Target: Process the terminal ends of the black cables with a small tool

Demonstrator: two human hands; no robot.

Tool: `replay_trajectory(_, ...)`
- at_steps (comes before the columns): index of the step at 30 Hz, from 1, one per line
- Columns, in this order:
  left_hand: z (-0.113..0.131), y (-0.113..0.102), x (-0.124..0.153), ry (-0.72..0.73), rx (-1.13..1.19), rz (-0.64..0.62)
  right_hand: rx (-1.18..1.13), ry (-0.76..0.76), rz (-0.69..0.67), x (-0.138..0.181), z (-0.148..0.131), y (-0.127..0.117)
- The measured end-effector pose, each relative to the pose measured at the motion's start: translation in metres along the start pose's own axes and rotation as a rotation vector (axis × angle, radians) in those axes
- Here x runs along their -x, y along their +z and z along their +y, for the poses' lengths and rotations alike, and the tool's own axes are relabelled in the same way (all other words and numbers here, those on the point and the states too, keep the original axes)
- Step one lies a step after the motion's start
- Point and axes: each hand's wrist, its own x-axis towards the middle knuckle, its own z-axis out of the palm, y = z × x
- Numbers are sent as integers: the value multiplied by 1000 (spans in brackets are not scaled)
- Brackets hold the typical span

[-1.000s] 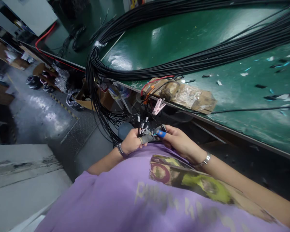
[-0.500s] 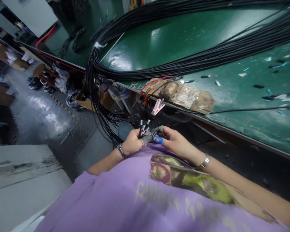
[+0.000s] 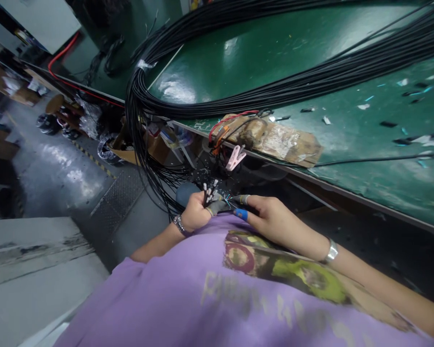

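- The green desk point(image 3: 238, 72) is carrying the long loop of black cables point(image 3: 246, 103); a part is hanging over the edge, probably so that its ends are lying near the person.
- The right hand point(image 3: 275, 219) is pointing leftward, with its back facing upward; the thumb and forefinger of its grip are standing narrowly apart, and no wire is showing clearly between them.
- The left hand point(image 3: 195, 213) is bending inward and holding the bunch firmly.
- The white-tipped cable ends point(image 3: 210, 191) are standing above this grip, perhaps being gathered against scattering.
- The thin blue-white wires point(image 3: 227, 199) are spreading between both hands, seemingly being left free for the fingertips.
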Motion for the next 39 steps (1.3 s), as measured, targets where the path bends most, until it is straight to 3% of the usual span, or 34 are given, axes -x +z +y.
replay_trajectory(10,-16,-2,5,91,-215,25,35,66,-46,-2,1,0)
replay_trajectory(16,-20,-4,7,260,-504,62,24,107,-54,-1,1,0)
replay_trajectory(23,-27,-6,8,452,-698,51,164,119,-100,-2,-6,-2)
replay_trajectory(30,-28,-4,7,602,-694,117,311,84,-123,-3,-14,-5)
replay_trajectory(39,-30,-5,7,646,-684,108,479,96,-156,-3,-19,-7)
